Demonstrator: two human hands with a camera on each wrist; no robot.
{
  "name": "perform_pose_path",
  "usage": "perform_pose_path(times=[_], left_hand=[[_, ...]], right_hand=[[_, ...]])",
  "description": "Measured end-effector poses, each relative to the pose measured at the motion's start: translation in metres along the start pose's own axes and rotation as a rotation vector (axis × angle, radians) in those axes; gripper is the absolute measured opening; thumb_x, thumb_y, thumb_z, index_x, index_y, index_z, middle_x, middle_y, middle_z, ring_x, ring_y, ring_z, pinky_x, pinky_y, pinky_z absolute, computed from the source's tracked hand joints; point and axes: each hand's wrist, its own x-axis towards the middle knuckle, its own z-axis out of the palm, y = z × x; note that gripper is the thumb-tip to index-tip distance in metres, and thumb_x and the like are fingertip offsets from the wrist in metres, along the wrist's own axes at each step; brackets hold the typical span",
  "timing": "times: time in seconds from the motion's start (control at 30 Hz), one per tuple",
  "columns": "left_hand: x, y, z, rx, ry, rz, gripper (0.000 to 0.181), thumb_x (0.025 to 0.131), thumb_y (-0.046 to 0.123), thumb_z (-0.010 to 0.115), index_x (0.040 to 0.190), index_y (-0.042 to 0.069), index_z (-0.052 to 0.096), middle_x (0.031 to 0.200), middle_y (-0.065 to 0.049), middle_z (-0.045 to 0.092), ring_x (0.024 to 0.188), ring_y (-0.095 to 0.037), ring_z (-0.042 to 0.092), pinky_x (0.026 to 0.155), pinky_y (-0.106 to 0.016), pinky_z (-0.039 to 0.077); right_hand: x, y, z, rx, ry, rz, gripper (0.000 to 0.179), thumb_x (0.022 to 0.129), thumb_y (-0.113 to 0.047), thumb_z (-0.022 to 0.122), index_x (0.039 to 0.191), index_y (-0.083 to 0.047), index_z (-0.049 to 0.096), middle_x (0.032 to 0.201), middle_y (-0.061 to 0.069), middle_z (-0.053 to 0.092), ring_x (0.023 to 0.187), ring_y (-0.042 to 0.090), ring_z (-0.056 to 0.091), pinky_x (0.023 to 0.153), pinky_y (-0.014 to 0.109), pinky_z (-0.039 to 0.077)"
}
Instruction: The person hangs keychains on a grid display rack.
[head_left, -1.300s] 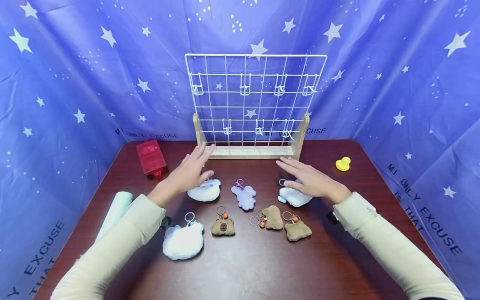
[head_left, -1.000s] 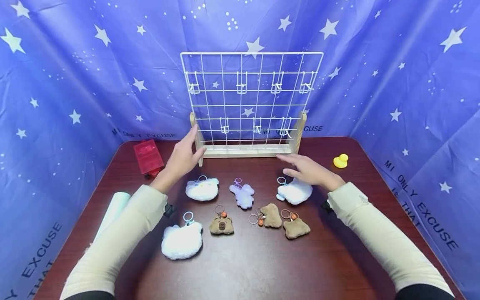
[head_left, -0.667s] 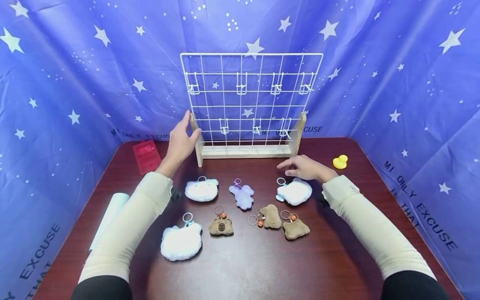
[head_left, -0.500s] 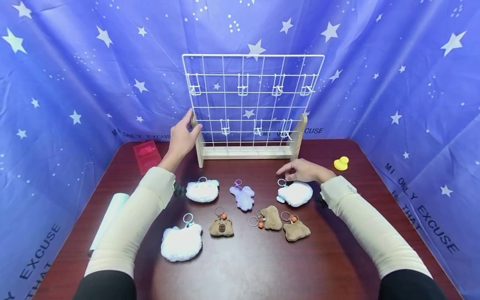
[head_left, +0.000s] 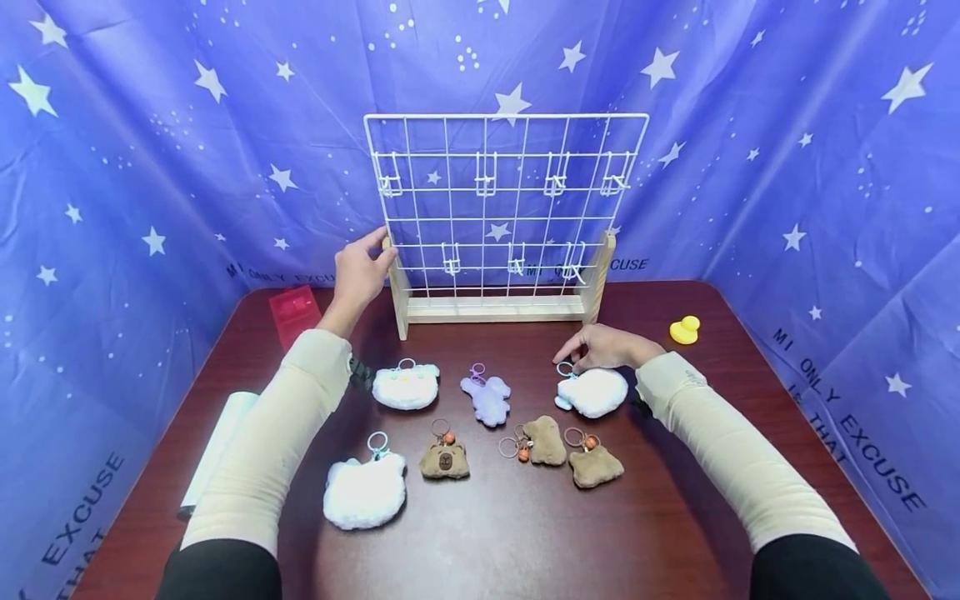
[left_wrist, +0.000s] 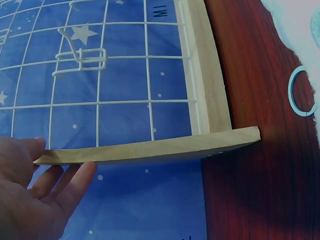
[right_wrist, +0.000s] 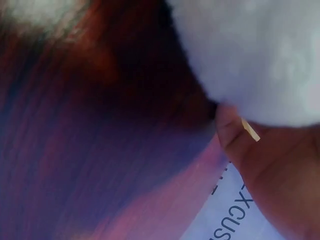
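My left hand [head_left: 358, 271] grips the top end of the left wooden upright [left_wrist: 150, 150] of the white wire grid rack [head_left: 506, 218]. In the left wrist view, the thumb lies on one side of the wood and the fingers on the other. My right hand [head_left: 606, 347] is over a white plush keychain [head_left: 596, 393], its bent fingers reaching down around the key ring [head_left: 566, 369]. Index finger and thumb look apart there. In the right wrist view the thumb is beside the white plush [right_wrist: 255, 60]; the other fingertips are hidden.
Several more plush keychains lie on the table: white ones [head_left: 406, 388] [head_left: 365, 493], a purple one [head_left: 489, 402] and brown ones [head_left: 445, 461] [head_left: 545, 442] [head_left: 596, 467]. A red box [head_left: 295, 310], a pale green roll [head_left: 221, 446] and a yellow duck [head_left: 684, 330] lie towards the sides. Wire hooks [head_left: 486, 185] hang on the grid.
My left hand moved from above the white plush to the rack's left upright and took hold of it. My right hand lowered and bent its fingers towards the key ring.
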Motion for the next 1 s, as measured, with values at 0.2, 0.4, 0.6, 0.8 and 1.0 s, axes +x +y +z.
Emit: perform_pose_path(times=[0.2,0.4,0.6,0.8,1.0], left_hand=[[-0.0059,-0.0064,-0.0003,-0.038,-0.003,-0.023,0.044,0.097,0.024,0.071,0.139,0.022,0.064,0.113,-0.011,0.077,0.073,-0.026,0.078,0.077,-0.038,0.065],[-0.0033,-0.0066,-0.0005,-0.072,-0.011,-0.014,0.043,0.096,0.024,0.072,0.138,0.022,0.066,0.113,-0.015,0.076,0.074,-0.027,0.078,0.063,-0.025,0.064],[-0.0012,-0.0036,-0.0015,-0.1,-0.02,-0.009,0.043,0.095,0.022,0.073,0.137,0.021,0.066,0.125,-0.011,0.072,0.077,-0.03,0.078,0.058,-0.017,0.061],[-0.001,-0.0044,-0.002,-0.122,-0.027,-0.018,0.043,0.095,0.02,0.074,0.137,0.02,0.067,0.124,-0.015,0.072,0.079,-0.031,0.078,0.058,-0.016,0.061],[-0.0007,-0.006,0.0001,-0.127,-0.022,-0.03,0.043,0.095,0.021,0.073,0.138,0.019,0.066,0.125,-0.011,0.073,0.078,-0.028,0.079,0.056,-0.014,0.06]], right_hand=[[0.0015,0.0041,0.0075,0.001,0.021,-0.009,0.031,0.084,0.001,0.076,0.11,-0.015,0.081,0.075,-0.006,0.06,0.074,0.01,0.053,0.07,0.019,0.044],[0.0008,0.0046,0.0065,-0.02,0.042,-0.009,0.029,0.083,-0.001,0.078,0.107,-0.017,0.081,0.075,-0.006,0.06,0.074,0.01,0.053,0.071,0.021,0.045],[-0.0015,0.0044,0.0033,-0.059,0.069,-0.03,0.027,0.082,-0.002,0.08,0.103,-0.019,0.079,0.078,-0.005,0.062,0.076,0.009,0.055,0.075,0.023,0.047],[-0.0048,0.0035,0.0057,-0.095,0.111,-0.064,0.024,0.08,-0.001,0.08,0.094,-0.018,0.071,0.08,-0.005,0.063,0.077,0.009,0.056,0.074,0.023,0.047],[-0.0073,0.0049,0.007,-0.1,0.155,-0.09,0.022,0.082,0.003,0.073,0.092,-0.015,0.068,0.08,-0.005,0.066,0.077,0.008,0.06,0.072,0.022,0.05]])
